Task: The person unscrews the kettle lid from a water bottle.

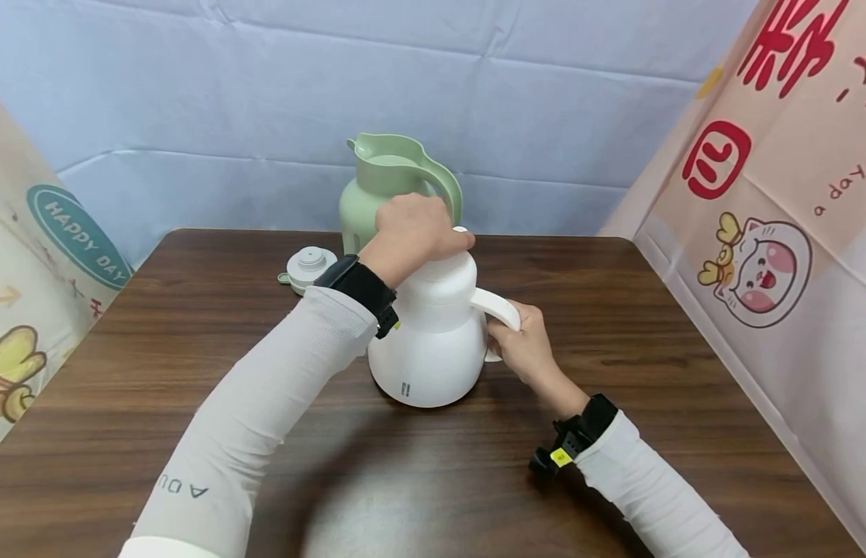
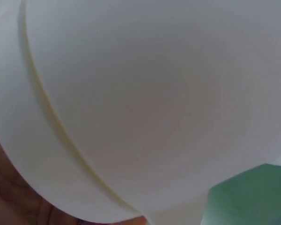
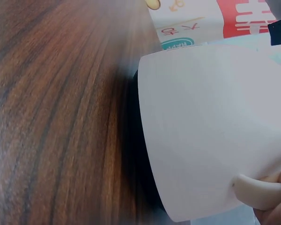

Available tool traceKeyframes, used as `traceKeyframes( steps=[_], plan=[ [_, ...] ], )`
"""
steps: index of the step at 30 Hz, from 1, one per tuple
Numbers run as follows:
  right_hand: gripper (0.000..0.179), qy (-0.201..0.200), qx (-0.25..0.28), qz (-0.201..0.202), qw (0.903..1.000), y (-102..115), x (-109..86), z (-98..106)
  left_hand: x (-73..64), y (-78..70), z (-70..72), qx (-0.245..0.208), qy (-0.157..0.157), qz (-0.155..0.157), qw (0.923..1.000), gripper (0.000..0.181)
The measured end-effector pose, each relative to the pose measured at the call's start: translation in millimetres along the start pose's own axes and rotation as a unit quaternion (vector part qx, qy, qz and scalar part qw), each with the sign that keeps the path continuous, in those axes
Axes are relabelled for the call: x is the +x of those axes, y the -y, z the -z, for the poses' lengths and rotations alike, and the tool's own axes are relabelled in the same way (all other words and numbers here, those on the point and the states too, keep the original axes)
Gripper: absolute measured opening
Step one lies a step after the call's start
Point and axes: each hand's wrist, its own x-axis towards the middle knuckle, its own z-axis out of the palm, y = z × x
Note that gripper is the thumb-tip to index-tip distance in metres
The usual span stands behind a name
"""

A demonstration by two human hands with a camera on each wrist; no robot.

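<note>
A white thermos jug [image 1: 429,364] stands upright on the brown wooden table [image 1: 586,480]. From above, my left hand [image 1: 419,225] grips the lid [image 1: 452,265] at the jug's top; most of its fingers are hidden behind the lid. In the left wrist view, part of that hand [image 2: 18,199] lies along the lid's rounded edge. My right hand [image 1: 523,345] holds the handle [image 1: 497,306] on the jug's right side, fingers wrapped round it. The right wrist view shows the jug's body [image 3: 196,131] close up, with the handle's lower end [image 3: 260,192] beside the fingers.
Behind the white jug stands a green jug [image 1: 387,178] with its top uncovered. To its left lies a white stopper [image 1: 310,265] with a green tab. A pale blue cloth [image 1: 265,101] hangs at the back, and printed sheets [image 1: 740,232] flank both sides.
</note>
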Motion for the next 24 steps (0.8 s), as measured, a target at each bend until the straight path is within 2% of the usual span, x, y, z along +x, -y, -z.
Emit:
traceKeyframes(
  steps=[6, 14, 18, 24],
  plan=[
    [0.02, 0.001, -0.006, 0.002, 1.0, 2, -0.7, -1, -0.2, 2.6, -1.0, -0.018, 0.006, -0.005, 0.9998, 0.05],
    [0.017, 0.002, 0.012, -0.007, 0.9999, -23, 6.9, 2, -2.7, 2.3, -3.7, -0.036, 0.015, -0.017, 0.9991, 0.048],
    [0.015, -0.001, 0.011, -0.005, 0.9999, -26, 7.4, 3, -2.5, 4.8, -3.9, -0.04, 0.015, -0.012, 0.999, 0.041],
    [0.014, -0.002, 0.014, -0.011, 0.9998, -26, 7.1, 3, -1.1, 10.7, -5.1, -0.055, 0.015, -0.004, 0.9984, 0.041]
  ],
)
